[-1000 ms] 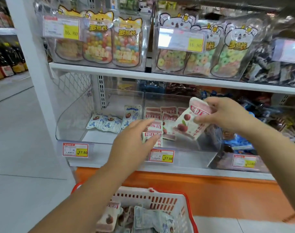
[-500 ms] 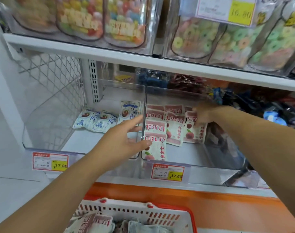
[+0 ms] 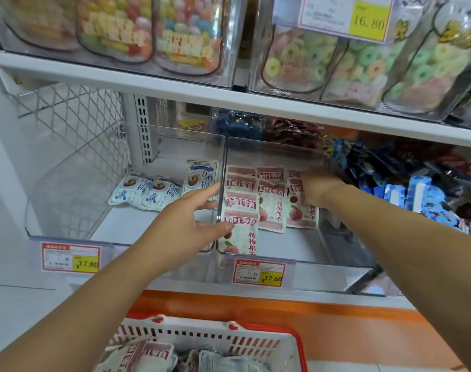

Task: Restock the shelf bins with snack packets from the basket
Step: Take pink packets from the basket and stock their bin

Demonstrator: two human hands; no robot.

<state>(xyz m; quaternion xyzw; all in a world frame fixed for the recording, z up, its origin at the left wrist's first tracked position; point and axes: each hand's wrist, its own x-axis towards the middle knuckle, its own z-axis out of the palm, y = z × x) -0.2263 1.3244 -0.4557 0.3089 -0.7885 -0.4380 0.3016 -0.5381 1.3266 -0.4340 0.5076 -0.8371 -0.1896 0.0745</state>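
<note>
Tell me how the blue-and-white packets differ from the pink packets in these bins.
The blue-and-white packets are three, loose toward the back; the pink packets are many, in overlapping rows reaching the front. The right hand touches only the pink packets. Both show red fruit and lie in clear bins.

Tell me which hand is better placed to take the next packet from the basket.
Probably the left hand: it is open at the bin front, nearer the basket, and holds no packet. The right hand reaches deep into the bin, touching the pink packets.
</note>
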